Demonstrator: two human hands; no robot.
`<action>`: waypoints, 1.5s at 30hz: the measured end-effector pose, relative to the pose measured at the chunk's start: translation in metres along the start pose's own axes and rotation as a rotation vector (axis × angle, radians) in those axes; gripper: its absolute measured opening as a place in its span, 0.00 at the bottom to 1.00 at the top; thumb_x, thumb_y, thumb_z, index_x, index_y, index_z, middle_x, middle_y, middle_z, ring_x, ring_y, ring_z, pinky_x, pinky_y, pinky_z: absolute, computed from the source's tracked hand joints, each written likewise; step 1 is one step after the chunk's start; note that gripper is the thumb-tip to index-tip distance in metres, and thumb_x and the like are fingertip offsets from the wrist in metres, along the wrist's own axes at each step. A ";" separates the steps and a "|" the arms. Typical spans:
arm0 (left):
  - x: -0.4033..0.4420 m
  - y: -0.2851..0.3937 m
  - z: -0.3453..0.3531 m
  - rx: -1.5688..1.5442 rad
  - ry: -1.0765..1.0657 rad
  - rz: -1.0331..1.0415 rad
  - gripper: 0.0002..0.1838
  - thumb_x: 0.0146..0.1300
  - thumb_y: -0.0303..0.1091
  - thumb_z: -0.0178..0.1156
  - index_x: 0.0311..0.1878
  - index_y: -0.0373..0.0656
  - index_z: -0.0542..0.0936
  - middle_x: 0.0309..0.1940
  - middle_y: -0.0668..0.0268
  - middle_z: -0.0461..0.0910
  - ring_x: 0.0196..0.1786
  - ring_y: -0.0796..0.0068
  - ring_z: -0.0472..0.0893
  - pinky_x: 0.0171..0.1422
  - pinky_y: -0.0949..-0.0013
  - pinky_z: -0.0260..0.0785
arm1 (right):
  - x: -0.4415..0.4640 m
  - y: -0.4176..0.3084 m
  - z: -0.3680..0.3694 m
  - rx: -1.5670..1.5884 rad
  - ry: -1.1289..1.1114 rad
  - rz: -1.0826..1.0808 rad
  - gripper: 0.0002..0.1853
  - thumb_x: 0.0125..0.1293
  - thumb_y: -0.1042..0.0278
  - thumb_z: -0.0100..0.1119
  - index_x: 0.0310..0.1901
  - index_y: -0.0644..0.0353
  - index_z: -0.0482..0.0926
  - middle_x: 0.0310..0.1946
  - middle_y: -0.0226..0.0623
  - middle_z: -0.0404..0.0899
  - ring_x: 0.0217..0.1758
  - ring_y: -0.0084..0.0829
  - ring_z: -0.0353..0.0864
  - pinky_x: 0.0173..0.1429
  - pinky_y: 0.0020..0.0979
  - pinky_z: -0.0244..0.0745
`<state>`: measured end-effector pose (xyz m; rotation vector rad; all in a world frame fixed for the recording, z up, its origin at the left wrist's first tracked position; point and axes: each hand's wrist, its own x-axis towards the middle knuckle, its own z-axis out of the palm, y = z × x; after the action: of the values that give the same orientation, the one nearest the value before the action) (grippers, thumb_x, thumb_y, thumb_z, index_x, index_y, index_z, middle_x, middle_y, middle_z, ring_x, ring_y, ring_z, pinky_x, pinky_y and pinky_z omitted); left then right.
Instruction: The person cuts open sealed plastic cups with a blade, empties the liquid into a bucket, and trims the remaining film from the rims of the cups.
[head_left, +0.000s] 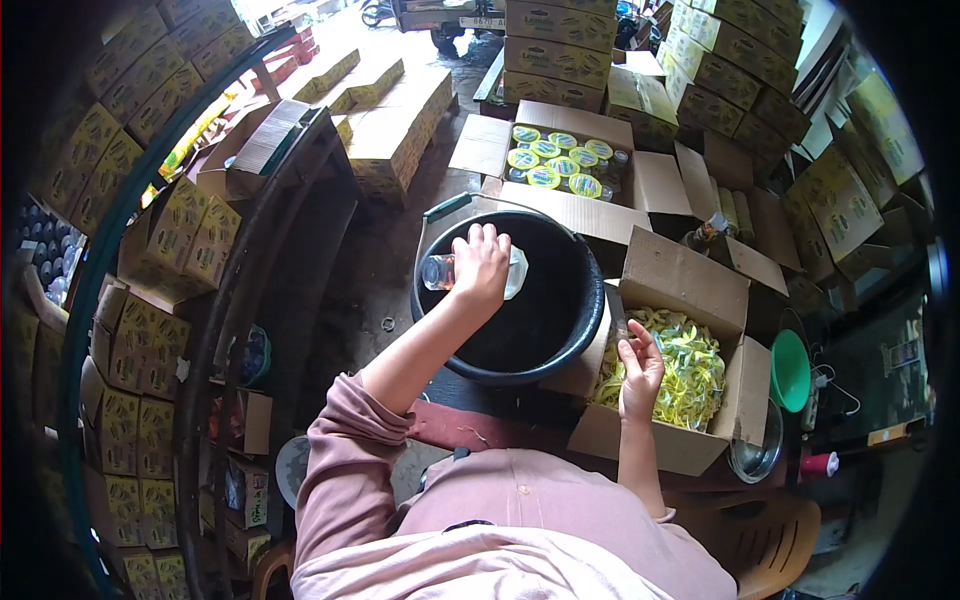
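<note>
Left hand (482,262) clasps a clear cylindrical cup (438,272) inside the round bucket (585,325), near its left rim; right hand's (641,375) grip: cannot tell.

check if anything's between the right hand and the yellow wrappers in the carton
Nothing visible does: the right hand overlaps the left part of the yellow wrappers in this view, and no flap of the open carton covers them. Contact is unclear.

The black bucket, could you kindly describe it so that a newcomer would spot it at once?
Find the pink shirt at bottom centre and look just beyond. The black bucket stands below the left hand; its round, dark rim sets it apart from the cardboard boxes nearby.
</note>
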<state>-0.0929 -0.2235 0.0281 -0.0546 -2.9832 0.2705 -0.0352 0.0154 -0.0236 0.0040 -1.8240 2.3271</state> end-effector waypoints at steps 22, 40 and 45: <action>-0.015 0.020 0.033 -0.113 -0.716 0.189 0.29 0.35 0.44 0.70 0.43 0.43 0.74 0.40 0.59 0.75 0.44 0.61 0.78 0.46 0.61 0.71 | -0.001 0.001 0.000 -0.025 0.000 -0.011 0.15 0.57 0.80 0.55 0.48 0.62 0.76 0.24 0.21 0.70 0.27 0.12 0.65 0.34 0.14 0.62; -0.017 0.013 0.041 -0.065 -0.541 0.141 0.31 0.40 0.59 0.66 0.41 0.44 0.79 0.37 0.63 0.81 0.42 0.64 0.80 0.50 0.54 0.63 | -0.001 0.002 0.003 -0.022 -0.017 -0.006 0.15 0.57 0.80 0.56 0.47 0.61 0.76 0.24 0.20 0.69 0.27 0.11 0.64 0.33 0.14 0.60; -0.014 0.016 0.023 -0.022 -0.928 0.126 0.32 0.44 0.61 0.62 0.49 0.50 0.79 0.45 0.68 0.79 0.47 0.68 0.79 0.49 0.58 0.67 | 0.000 0.001 0.003 -0.042 -0.015 0.002 0.15 0.57 0.80 0.56 0.48 0.61 0.76 0.24 0.20 0.69 0.27 0.11 0.64 0.33 0.14 0.60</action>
<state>-0.0823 -0.2127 0.0010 -0.1574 -3.9129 0.3519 -0.0355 0.0125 -0.0240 0.0141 -1.8811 2.2959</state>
